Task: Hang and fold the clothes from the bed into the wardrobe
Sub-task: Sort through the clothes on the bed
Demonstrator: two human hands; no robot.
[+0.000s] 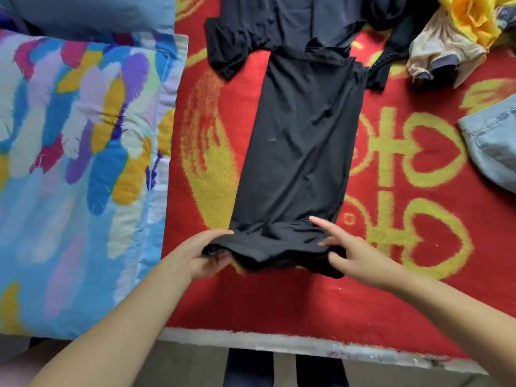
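A black garment (298,146), folded into a long narrow strip, lies lengthwise on the red and yellow bed cover (391,289). My left hand (208,255) grips its near left corner, fingers curled under the hem. At the near right corner, my right hand (344,251) pinches the hem with thumb below, while its index finger stretches out above the cloth. The near hem is lifted a little off the cover. A second black garment (268,26) lies spread at the far end, touching the strip's top.
A bright multicoloured quilt (72,169) fills the left side, with a blue pillow (92,15) beyond it. At the right lie light blue denim (494,146), a beige garment (444,48) and yellow cloth (472,18). The bed's near edge (279,343) runs below my arms.
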